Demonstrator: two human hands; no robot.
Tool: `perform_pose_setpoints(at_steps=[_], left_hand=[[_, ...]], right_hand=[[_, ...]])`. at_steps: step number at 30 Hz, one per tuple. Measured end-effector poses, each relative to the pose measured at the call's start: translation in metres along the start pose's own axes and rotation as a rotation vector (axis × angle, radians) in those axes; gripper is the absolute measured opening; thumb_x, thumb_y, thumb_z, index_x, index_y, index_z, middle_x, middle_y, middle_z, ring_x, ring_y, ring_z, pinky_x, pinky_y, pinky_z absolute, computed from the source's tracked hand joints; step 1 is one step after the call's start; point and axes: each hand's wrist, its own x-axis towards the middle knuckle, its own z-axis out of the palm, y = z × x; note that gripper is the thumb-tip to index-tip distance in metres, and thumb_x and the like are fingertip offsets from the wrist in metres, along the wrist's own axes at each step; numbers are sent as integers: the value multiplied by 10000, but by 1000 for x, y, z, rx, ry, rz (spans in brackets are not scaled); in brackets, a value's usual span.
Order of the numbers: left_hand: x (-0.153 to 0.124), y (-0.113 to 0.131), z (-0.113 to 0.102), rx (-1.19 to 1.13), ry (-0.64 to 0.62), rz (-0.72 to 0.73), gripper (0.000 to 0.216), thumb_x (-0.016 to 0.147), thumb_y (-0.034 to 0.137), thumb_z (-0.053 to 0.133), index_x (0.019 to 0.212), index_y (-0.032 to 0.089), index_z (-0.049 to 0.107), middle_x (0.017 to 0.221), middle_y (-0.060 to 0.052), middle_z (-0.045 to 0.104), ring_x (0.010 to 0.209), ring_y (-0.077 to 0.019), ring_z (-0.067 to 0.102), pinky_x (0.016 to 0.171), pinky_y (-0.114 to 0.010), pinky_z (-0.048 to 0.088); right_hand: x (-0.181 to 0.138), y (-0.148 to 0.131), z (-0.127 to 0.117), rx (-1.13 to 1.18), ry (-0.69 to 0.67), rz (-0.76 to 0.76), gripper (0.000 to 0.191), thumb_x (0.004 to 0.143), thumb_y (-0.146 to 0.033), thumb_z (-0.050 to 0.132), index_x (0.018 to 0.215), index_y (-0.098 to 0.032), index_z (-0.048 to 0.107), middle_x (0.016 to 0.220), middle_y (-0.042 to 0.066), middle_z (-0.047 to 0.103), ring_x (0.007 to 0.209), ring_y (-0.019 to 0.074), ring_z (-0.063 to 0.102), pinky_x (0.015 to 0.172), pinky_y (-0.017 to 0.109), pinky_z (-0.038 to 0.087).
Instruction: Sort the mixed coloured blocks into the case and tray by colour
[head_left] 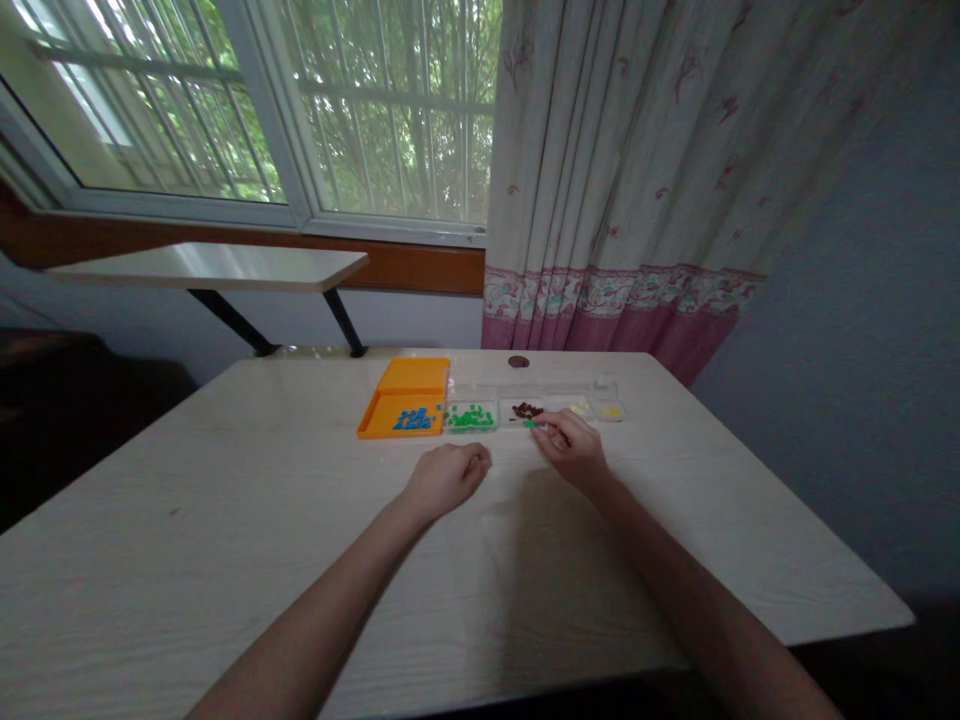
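My right hand (574,447) pinches a small green piece (530,424) at the front edge of a clear box holding dark brown pieces (526,411). My left hand (448,478) rests on the table with its fingers curled in; whatever may be inside is hidden. Just beyond it stands a clear box of green pieces (470,417). An open orange box (365,428) with blue pieces (414,419) is at the left of the row. Pale pieces (579,408) and yellow pieces (610,412) lie in clear boxes at the right, the pale ones partly behind my right hand.
The boxes stand in a row on a pale wooden table (337,560). Behind them lies a round brown disc (518,362). A raised white shelf (217,265) on black legs is at the back left. A curtain (600,200) hangs beyond the table's far edge.
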Motion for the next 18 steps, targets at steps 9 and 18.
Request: perform_pose_setpoints(at_steps=[9, 18], left_hand=[[1, -5, -1, 25, 12, -15, 294, 835, 350, 341, 890, 213, 595, 773, -48, 649, 746, -184, 593, 601, -239, 360], [3, -5, 0, 32, 4, -5, 290, 831, 348, 347, 884, 212, 598, 775, -55, 649, 735, -181, 591, 605, -236, 360]], right_hand=[[-2, 14, 12, 18, -97, 113, 165, 773, -274, 515, 853, -173, 617, 651, 10, 557, 578, 108, 508, 583, 206, 402], [37, 6, 34, -93, -266, 146, 148, 774, -283, 526, 871, -221, 619, 602, -35, 546, 578, 100, 510, 546, 195, 340]])
